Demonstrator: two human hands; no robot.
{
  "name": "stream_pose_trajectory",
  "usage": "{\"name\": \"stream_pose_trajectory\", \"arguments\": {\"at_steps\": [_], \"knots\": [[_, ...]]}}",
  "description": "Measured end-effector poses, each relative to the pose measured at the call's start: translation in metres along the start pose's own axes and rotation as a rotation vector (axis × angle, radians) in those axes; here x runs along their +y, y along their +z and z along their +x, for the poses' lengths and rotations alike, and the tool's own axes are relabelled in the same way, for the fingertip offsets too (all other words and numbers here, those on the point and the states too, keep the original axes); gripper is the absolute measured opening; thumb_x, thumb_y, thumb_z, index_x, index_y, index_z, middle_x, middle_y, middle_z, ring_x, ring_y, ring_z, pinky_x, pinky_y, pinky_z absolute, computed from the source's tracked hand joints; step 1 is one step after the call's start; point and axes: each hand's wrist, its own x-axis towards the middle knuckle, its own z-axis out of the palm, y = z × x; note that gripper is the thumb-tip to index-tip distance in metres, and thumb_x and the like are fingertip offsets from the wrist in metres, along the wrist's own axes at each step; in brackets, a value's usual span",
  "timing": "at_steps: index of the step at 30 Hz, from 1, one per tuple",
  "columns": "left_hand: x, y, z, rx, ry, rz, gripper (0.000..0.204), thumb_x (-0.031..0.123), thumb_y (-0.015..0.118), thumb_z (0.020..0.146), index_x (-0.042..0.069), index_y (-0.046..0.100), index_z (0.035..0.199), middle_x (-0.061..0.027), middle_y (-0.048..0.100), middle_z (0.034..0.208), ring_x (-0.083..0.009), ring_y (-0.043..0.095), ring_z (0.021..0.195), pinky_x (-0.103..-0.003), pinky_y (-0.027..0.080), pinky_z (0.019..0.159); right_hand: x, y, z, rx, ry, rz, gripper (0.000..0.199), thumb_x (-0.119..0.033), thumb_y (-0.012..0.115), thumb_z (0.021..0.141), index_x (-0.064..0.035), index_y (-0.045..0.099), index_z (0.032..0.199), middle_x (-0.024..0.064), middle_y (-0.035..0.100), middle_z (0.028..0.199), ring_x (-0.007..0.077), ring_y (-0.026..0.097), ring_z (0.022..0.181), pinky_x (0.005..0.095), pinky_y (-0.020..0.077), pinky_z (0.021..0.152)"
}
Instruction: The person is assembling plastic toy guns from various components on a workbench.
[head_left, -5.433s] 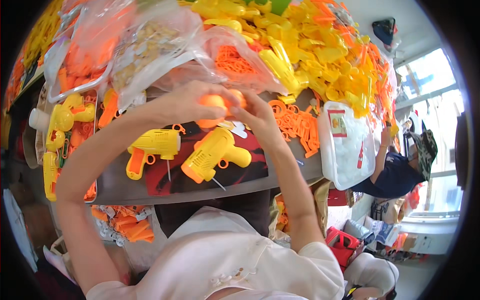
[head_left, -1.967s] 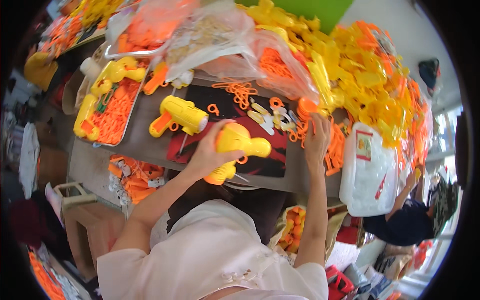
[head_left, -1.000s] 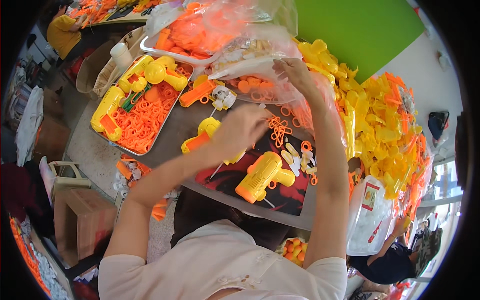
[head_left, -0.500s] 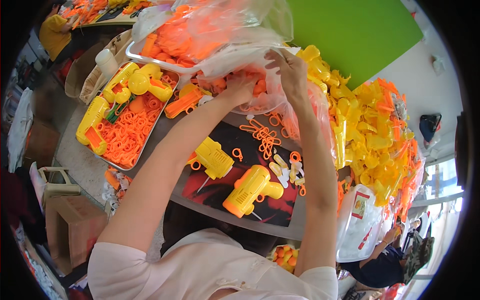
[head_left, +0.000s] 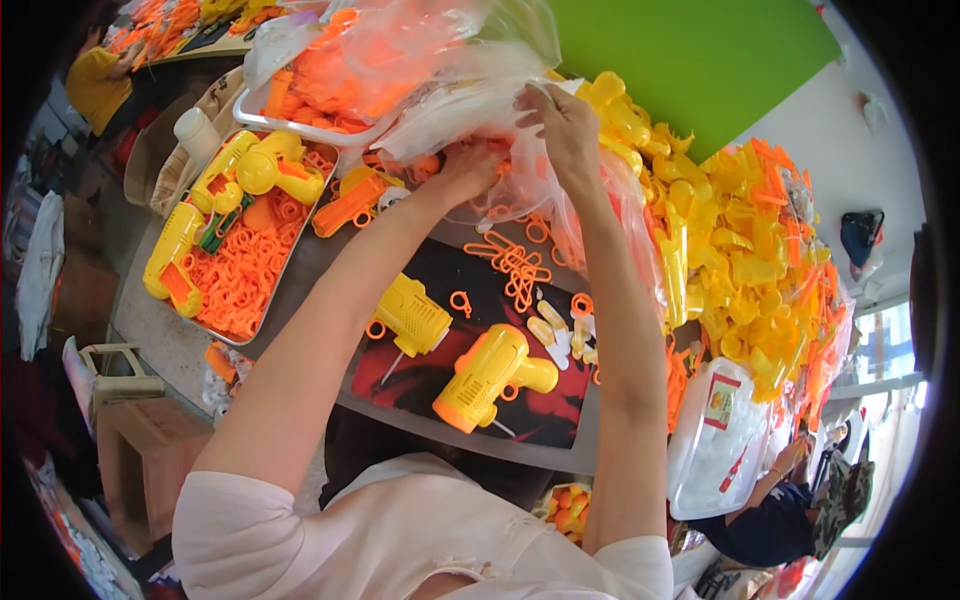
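At the far side of the table, my right hand (head_left: 566, 130) pinches the raised edge of a clear plastic bag (head_left: 447, 72). My left hand (head_left: 472, 166) reaches under that edge among orange plastic parts; its fingertips are hidden there. Nearer to me, on a dark red-and-black mat (head_left: 540, 415), lie a yellow toy gun body (head_left: 484, 375) with an orange end and a second yellow toy gun body (head_left: 415, 318), partly behind my left forearm. Orange linked clips (head_left: 512, 266) and small clear-yellow and white pieces (head_left: 550, 330) are scattered between my arms.
A tray (head_left: 268, 318) of orange rings and yellow toy guns stands left, beside a white bottle (head_left: 198, 134). Yellow parts (head_left: 740, 270) heap up on the right, above a clear plastic tub (head_left: 712, 455). Other people sit at far left (head_left: 98, 88) and lower right (head_left: 765, 520).
The whole view has shifted slightly. My right hand still holds the bag edge up, and my left hand stays among the orange parts. The toy guns lie as before.
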Motion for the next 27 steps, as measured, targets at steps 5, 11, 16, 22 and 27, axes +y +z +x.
{"name": "stream_pose_trajectory", "arguments": {"at_steps": [5,11,16,22,27], "knots": [[-0.019,-0.002,-0.001,-0.086,0.062,0.172,0.033,0.014,0.061,0.077,0.008,0.066,0.109,-0.0210,0.056,0.122,-0.0371,0.056,0.111,-0.047,0.051,0.083,0.005,0.007,0.000,0.000,-0.009,-0.007,0.031,-0.027,0.052,0.096,-0.0001,0.069,0.096,0.0058,0.070,0.085,0.0142,0.067,0.070,0.0260,0.0480,0.063],[0.007,-0.027,-0.054,0.275,0.411,0.434,0.020,0.014,0.064,0.074,0.004,0.069,0.090,-0.0150,0.061,0.100,-0.0344,0.064,0.085,-0.041,0.056,0.067,0.024,0.001,-0.009,0.031,-0.029,-0.115,0.033,-0.028,0.059,0.093,0.0032,0.069,0.093,0.0086,0.070,0.077,0.0151,0.064,0.068,0.0301,0.0504,0.069],[0.038,-0.079,-0.109,0.216,0.229,0.448,0.016,0.015,0.061,0.080,0.008,0.069,0.091,-0.0131,0.060,0.103,-0.0336,0.063,0.086,-0.041,0.055,0.071,0.034,-0.024,-0.041,-0.061,0.057,-0.223,0.033,-0.030,0.061,0.091,-0.0002,0.069,0.102,0.0089,0.071,0.087,0.0166,0.065,0.078,0.0295,0.0503,0.075],[0.076,-0.111,-0.149,0.048,0.346,-0.175,0.022,0.013,0.058,0.081,0.006,0.067,0.100,-0.0149,0.062,0.095,-0.0318,0.062,0.090,-0.040,0.050,0.079,0.004,-0.094,-0.160,-0.017,0.038,-0.058,0.035,-0.026,0.058,0.095,0.0004,0.060,0.118,0.0066,0.064,0.109,0.0153,0.062,0.096,0.0298,0.0495,0.083],[0.157,-0.036,-0.123,-0.155,0.489,-0.354,0.024,0.015,0.055,0.081,0.009,0.069,0.100,-0.0159,0.063,0.091,-0.0328,0.062,0.091,-0.042,0.050,0.080,0.038,-0.110,-0.250,0.091,0.481,0.336,0.031,-0.024,0.052,0.099,-0.0004,0.060,0.118,0.0068,0.064,0.104,0.0123,0.063,0.090,0.0266,0.0524,0.073]]}}
